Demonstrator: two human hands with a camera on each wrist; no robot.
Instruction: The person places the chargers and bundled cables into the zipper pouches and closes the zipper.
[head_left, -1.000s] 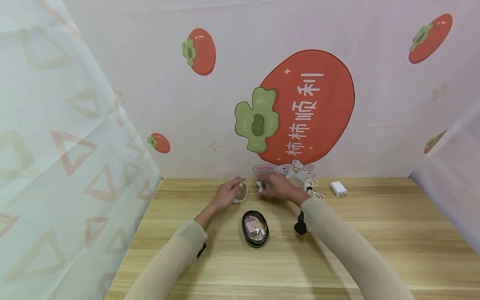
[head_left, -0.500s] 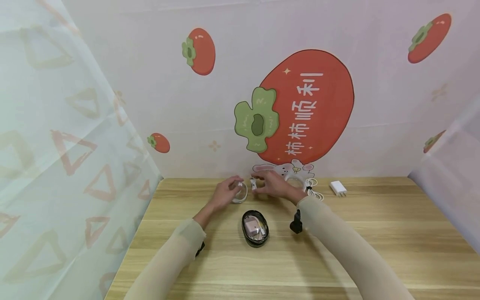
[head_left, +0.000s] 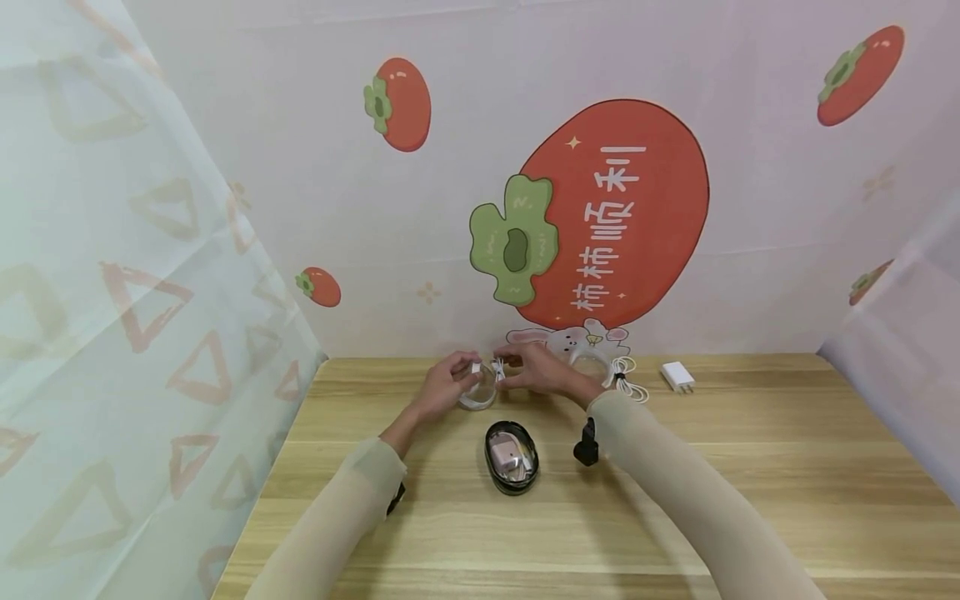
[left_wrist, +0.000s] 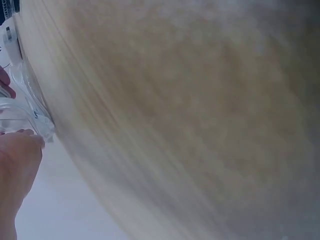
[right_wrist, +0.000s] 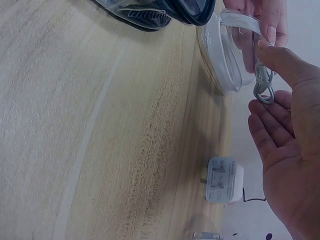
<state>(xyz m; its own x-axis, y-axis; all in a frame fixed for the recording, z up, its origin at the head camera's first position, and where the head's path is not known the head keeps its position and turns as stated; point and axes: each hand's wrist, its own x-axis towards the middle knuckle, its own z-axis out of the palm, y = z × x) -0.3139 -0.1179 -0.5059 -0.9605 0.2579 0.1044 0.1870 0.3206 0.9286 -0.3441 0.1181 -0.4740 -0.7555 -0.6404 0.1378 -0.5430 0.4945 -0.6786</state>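
Observation:
My left hand pinches the rim of a round clear case with whitish edging, standing near the back of the table. In the right wrist view the clear case stands upright, with left-hand fingers behind its band. My right hand pinches a small bundled white cable between thumb and fingers, right beside the case's opening. The right wrist view shows the cable's loops hanging below the thumb, the other fingers spread beneath. At its left edge, the left wrist view shows part of a hand at the clear case.
A black oval case with a clear top holds a pink charger. Behind the right wrist are another clear round case and a white cable with black tie. Farther right lies a white charger. Another white charger shows near the wall.
My right hand has moved left with the bundled cable, up to the clear case. My left hand has shifted slightly left and down, still at the case.

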